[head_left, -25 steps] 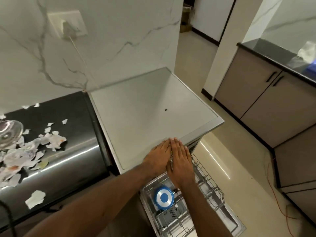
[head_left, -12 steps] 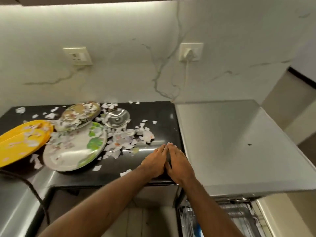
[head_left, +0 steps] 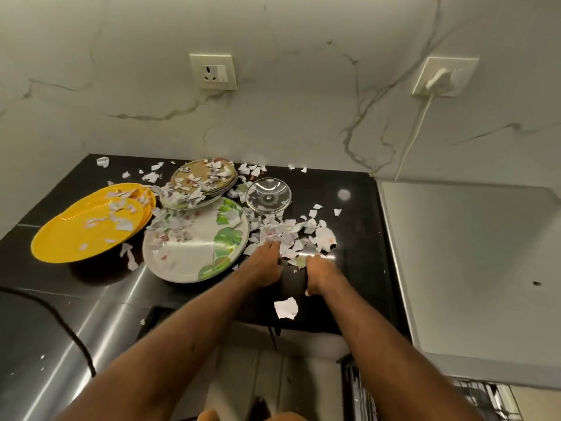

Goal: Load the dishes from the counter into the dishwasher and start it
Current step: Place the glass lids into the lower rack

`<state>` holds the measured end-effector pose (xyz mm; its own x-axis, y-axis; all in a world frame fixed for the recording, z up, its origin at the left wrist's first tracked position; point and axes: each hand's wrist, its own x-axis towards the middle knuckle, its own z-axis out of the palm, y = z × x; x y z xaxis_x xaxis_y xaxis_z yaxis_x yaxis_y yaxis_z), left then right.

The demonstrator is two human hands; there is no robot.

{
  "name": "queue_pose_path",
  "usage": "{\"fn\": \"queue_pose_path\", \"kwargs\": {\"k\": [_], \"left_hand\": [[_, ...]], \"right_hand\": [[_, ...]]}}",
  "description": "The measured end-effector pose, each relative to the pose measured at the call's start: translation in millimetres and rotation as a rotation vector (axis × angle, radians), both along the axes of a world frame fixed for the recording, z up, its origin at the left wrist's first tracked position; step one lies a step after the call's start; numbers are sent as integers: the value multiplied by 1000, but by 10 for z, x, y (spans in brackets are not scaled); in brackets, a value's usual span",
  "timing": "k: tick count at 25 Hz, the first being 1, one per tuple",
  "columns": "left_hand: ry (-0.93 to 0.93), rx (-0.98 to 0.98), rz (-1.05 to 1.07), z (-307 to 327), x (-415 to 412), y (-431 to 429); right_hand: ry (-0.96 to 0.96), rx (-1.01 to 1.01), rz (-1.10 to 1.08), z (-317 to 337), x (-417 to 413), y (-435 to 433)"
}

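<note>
At the black counter, just left of the dishwasher:

1. Progress: early, by the look of it. Every dish in view sits on the counter and none is lifted. The wire rack shows at the lower right corner, so the dishwasher is probably open. What the rack holds cannot be seen.
2. Left to do, as judged: clear the litter off the dishes, carry them all across, shut the door and start the machine.
3. Left hand: flat, fingers straight and together. The tips are among the paper scraps, just beside the right rim of the leaf-print plate. It holds nothing that can be seen.
4. Right hand: near the left, at the front of the scrap heap. The fingers are tucked under and hidden, so whether it grips anything cannot be told.
5. Dish count:
   - yellow plates: a stack at far left, at least two rims showing
   - brown patterned plates: a stack at the back, number not readable
   - leaf-print plate: one, centre front
   - clear glass bowl: one, behind the scraps
6. Scraps: too many to count, strewn over the plates and counter. One larger piece lies alone near the front edge, between the forearms.
7. Wall sockets: two. The left socket is empty; the right socket holds a plug with a white cord.
</note>
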<state>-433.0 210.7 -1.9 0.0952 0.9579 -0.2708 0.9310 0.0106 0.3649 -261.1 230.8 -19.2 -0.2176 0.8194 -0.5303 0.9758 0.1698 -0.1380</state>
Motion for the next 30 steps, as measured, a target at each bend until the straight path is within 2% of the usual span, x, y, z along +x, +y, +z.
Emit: {"fn": "queue_pose_path", "kwargs": {"k": [2,4,7,9,12,19,30], "left_hand": [[-112,-13,104,-51,-69,176],[-283,-30,310,-101,-62,332],[-691,-64,717,-139,-55,585],[-923,-96,916,-161,-110,754],[-1086,-107,1062,-159,-216,977],[-1181,-189,1164,-157,-299,1270],[-1274,-287,1115,-219,-333,1303]], "right_hand": [[-30,12,9,-2,-42,42],[-17,46,-38,-39,-45,19],[6,49,-62,-52,21,-32],[9,6,-40,1,81,-38],[6,-37,-57,61,107,-24],[-3,-71,-91,132,93,-37],[-5,-125,-110,247,91,-38]]}}
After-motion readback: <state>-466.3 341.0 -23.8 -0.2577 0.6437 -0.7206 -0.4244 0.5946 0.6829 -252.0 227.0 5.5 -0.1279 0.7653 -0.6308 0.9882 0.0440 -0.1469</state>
